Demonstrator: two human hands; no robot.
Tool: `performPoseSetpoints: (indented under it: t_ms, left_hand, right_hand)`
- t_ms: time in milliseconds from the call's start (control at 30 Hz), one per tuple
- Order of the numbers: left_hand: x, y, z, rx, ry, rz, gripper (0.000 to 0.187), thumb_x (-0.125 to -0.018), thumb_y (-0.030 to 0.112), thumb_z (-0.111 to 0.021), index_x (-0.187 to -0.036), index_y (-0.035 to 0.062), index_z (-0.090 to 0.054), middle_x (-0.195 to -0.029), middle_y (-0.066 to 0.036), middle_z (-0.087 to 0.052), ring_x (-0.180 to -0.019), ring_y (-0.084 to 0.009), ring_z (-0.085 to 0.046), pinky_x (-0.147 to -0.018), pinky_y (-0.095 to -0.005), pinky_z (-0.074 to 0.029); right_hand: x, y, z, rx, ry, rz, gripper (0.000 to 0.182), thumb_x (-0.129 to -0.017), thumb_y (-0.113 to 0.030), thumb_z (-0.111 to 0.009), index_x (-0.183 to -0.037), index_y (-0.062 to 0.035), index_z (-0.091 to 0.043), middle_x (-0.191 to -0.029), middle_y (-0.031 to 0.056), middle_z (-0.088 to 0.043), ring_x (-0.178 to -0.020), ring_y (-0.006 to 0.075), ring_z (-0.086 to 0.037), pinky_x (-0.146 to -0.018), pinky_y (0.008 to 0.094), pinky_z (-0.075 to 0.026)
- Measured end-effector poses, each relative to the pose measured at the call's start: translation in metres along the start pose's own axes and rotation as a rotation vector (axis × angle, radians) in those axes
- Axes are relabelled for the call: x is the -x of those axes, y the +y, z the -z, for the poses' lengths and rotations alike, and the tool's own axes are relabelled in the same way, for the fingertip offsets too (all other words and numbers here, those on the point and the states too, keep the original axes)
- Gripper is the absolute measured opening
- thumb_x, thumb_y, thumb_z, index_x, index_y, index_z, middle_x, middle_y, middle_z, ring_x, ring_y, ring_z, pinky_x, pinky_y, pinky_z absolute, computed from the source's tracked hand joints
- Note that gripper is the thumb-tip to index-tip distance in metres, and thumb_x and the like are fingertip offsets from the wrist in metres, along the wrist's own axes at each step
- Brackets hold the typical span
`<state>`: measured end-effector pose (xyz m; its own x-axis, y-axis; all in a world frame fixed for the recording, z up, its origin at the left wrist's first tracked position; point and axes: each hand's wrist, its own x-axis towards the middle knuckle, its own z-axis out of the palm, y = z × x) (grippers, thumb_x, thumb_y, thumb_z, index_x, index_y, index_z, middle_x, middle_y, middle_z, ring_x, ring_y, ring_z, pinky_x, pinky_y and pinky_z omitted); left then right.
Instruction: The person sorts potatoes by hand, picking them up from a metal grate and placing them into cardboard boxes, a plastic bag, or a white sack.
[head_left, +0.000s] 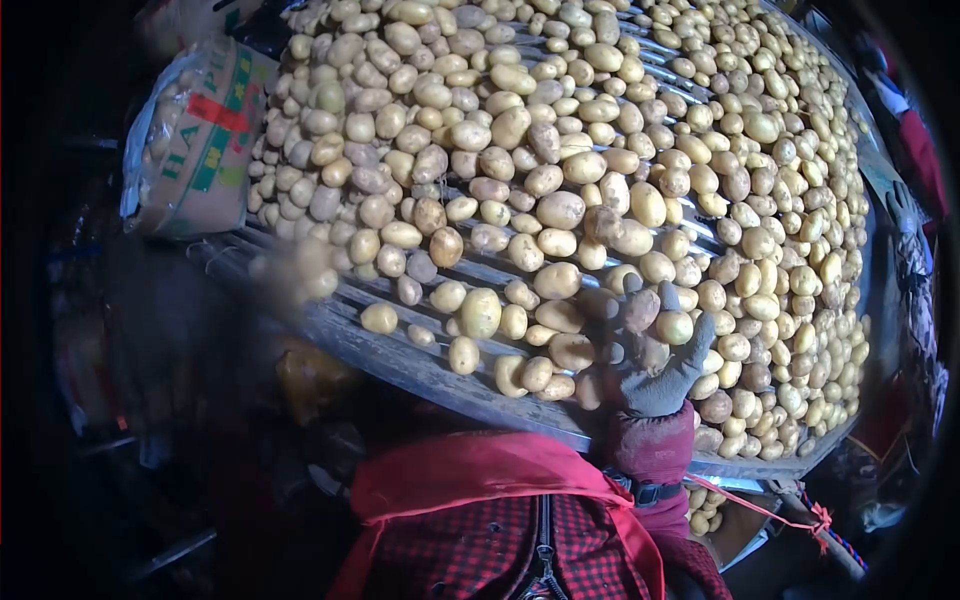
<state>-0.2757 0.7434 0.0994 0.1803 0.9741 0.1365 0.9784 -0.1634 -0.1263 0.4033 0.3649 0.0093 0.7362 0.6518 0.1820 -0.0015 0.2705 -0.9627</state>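
My right hand, in a grey glove, is at the near side of a slatted surface. It is turned palm up, thumb on the right, its fingers curled round a few potatoes. More potatoes of mixed sizes cover the slats around and beyond it. At the left near edge, my left hand appears only as a brownish blur beside potatoes; its fingers and anything in them cannot be made out.
A printed bag of potatoes stands at the upper left edge. On the right, another person's gloved hand and red sleeve are near the rim. A pink cord runs below the near right edge, by more potatoes.
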Motion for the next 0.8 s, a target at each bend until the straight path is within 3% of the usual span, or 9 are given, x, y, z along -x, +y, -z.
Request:
performPoseSetpoints:
  t_ms: [100, 133, 200, 267, 333, 400, 567, 667, 800]
  left_hand:
    - [-0.015, 0.082, 0.026, 0.058, 0.054, -0.195, 0.033, -0.097, 0.013, -0.067, -0.13, 0.0055, -0.066, -0.131, -0.02, -0.066, -0.122, -0.036, -0.062, -0.105, -0.0452, -0.049]
    - [-0.022, 0.176, 0.072, 0.081, -0.047, -0.213, 0.036, -0.096, 0.014, -0.067, -0.131, 0.0056, -0.066, -0.13, -0.019, -0.067, -0.122, -0.0361, -0.063, -0.104, -0.0451, -0.05]
    - [-0.033, 0.348, 0.148, 0.117, -0.276, -0.287, 0.04, -0.094, 0.017, -0.068, -0.132, 0.0059, -0.066, -0.129, -0.018, -0.068, -0.12, -0.0361, -0.063, -0.103, -0.0448, -0.051]
    - [-0.05, 0.388, 0.12, 0.182, 0.056, -0.977, 0.036, -0.093, 0.016, -0.069, -0.128, 0.0075, -0.069, -0.123, -0.014, -0.069, -0.111, -0.0341, -0.065, -0.097, -0.0445, -0.053]
    - [-0.067, 0.444, 0.098, 0.161, 0.131, -1.109, 0.042, -0.091, 0.016, -0.069, -0.132, 0.0129, -0.067, -0.115, -0.011, -0.07, -0.101, -0.0321, -0.066, -0.091, -0.0457, -0.053]
    - [-0.088, 0.483, 0.081, 0.044, 0.013, -0.993, 0.045, -0.091, 0.021, -0.067, -0.135, 0.0181, -0.065, -0.118, -0.01, -0.068, -0.108, -0.0312, -0.067, -0.088, -0.0454, -0.054]
    - [-0.122, 0.546, 0.071, -0.145, -0.261, -0.974, 0.057, -0.088, 0.026, -0.073, -0.142, 0.0164, -0.057, -0.111, -0.013, -0.069, -0.106, -0.0352, -0.066, -0.089, -0.0501, -0.052]
    - [-0.12, 0.546, 0.056, -0.183, -0.314, -0.983, 0.061, -0.088, 0.035, -0.074, -0.142, 0.0151, -0.055, -0.113, -0.015, -0.069, -0.105, -0.0369, -0.068, -0.089, -0.052, -0.053]
    - [-0.104, 0.581, 0.066, -0.005, -0.277, -0.728, 0.061, -0.091, 0.046, -0.072, -0.14, 0.0118, -0.057, -0.115, -0.017, -0.07, -0.108, -0.0376, -0.068, -0.092, -0.0509, -0.053]
  right_hand:
    - [-0.008, -0.011, -0.005, -0.217, 0.044, -0.206, 0.094, -0.095, 0.006, -0.066, -0.163, -0.0242, -0.009, -0.162, 0.0251, -0.037, -0.142, 0.0395, -0.051, -0.109, 0.0507, -0.054]
    - [-0.011, -0.018, -0.007, -0.492, 0.097, -0.358, 0.09, -0.097, 0.004, -0.064, -0.163, -0.0231, -0.009, -0.161, 0.0262, -0.038, -0.141, 0.0396, -0.051, -0.109, 0.0507, -0.054]
    - [-0.011, -0.013, -0.009, -0.42, 0.038, -0.279, 0.073, -0.105, -0.007, -0.058, -0.163, -0.0186, -0.016, -0.158, 0.0281, -0.042, -0.139, 0.0399, -0.053, -0.107, 0.0494, -0.055]
    - [-0.004, 0.005, -0.014, -0.014, 0.133, 0.04, 0.058, -0.111, -0.021, -0.049, -0.162, -0.0117, -0.023, -0.156, 0.0289, -0.044, -0.137, 0.0393, -0.055, -0.105, 0.0482, -0.057]
    - [-0.009, -0.001, -0.005, -0.273, 0.148, -0.194, 0.056, -0.112, -0.027, -0.044, -0.161, -0.0083, -0.026, -0.157, 0.0288, -0.043, -0.138, 0.0393, -0.054, -0.107, 0.0495, -0.055]
    - [-0.026, -0.03, -0.002, -1.125, 0.053, -0.528, 0.06, -0.114, -0.044, -0.03, -0.158, -0.0026, -0.035, -0.158, 0.0285, -0.043, -0.139, 0.0388, -0.053, -0.112, 0.0517, -0.051]
    - [-0.022, -0.038, -0.016, -0.58, 0.014, -0.294, 0.067, -0.113, -0.05, -0.027, -0.156, -0.0002, -0.038, -0.155, 0.0261, -0.048, -0.138, 0.0388, -0.053, -0.111, 0.0504, -0.051]
    - [-0.031, -0.047, -0.016, -1.063, 0.099, -0.542, 0.065, -0.113, -0.049, -0.031, -0.153, 0.0006, -0.039, -0.154, 0.0257, -0.049, -0.137, 0.0393, -0.055, -0.112, 0.0507, -0.051]
    - [-0.021, -0.035, -0.014, -0.659, 0.084, -0.537, 0.079, -0.106, -0.068, -0.029, -0.157, -0.0103, -0.043, -0.156, 0.024, -0.048, -0.136, 0.0406, -0.054, -0.104, 0.0514, -0.053]
